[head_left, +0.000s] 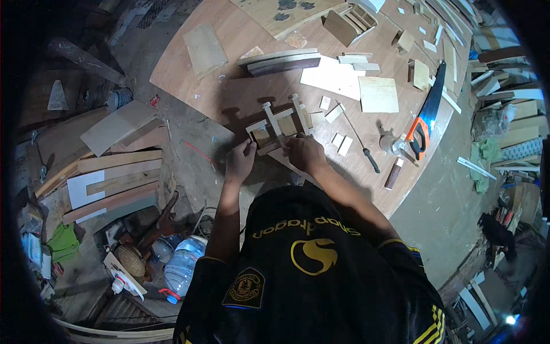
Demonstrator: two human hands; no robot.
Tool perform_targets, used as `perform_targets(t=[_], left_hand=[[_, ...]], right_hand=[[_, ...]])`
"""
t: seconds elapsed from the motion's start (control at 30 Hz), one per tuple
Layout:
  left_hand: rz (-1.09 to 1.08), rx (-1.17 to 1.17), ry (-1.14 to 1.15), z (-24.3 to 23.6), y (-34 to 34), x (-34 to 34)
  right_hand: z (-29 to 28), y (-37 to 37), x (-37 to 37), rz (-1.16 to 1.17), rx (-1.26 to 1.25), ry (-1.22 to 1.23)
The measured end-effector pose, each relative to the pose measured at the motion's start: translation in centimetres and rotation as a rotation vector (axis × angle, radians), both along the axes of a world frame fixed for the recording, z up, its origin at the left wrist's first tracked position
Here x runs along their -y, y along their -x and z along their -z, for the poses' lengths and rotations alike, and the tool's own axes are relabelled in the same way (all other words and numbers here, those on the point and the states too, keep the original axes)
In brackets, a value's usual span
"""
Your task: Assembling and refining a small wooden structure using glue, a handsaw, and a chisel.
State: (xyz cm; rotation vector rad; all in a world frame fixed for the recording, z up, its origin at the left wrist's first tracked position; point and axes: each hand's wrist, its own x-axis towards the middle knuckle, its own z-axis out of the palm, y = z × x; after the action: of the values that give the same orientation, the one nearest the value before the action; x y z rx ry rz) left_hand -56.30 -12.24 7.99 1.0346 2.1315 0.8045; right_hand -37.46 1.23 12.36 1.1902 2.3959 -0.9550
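Observation:
A small wooden frame (275,127), built of pale strips with box-like compartments, stands at the near edge of the plywood table (252,94). My left hand (239,160) pinches its near left corner with bent fingers. At its near right side, my right hand (305,152) is closed on the frame, knuckles up; the fingertips are partly hidden. Two strips of the frame stick out on its far side. Small pale wood blocks (342,143) lie just right of my right hand, beside a thin file-like rod with a dark handle (371,160).
An orange-handled handsaw (421,129) lies on the table's right, beside a clear jar (392,144) and a dark-ended wooden stick (393,174). Farther off are a slatted wooden box (349,24) and flat boards (378,95). Stacked boards (117,186) and water bottles (186,264) crowd the left floor.

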Motion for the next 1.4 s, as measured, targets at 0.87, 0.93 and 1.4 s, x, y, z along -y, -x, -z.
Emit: perform_targets(t=[0.87,0.93,1.4], left_hand=[[0.070,0.274,0.158,6.0,1.4,8.6],[0.193,0.266,0.298,5.4,0.7,8.4],[0.066,0.198,0.247,3.0,-4.6,10.8]], right_hand=[[-1.8,-17.1,-1.4,0.520,-0.210,-0.073],[-1.0,-18.7,-0.5,0.582,-0.223,-0.047],[2.6,-16.3,-2.1,0.384,-0.198,-0.310]])
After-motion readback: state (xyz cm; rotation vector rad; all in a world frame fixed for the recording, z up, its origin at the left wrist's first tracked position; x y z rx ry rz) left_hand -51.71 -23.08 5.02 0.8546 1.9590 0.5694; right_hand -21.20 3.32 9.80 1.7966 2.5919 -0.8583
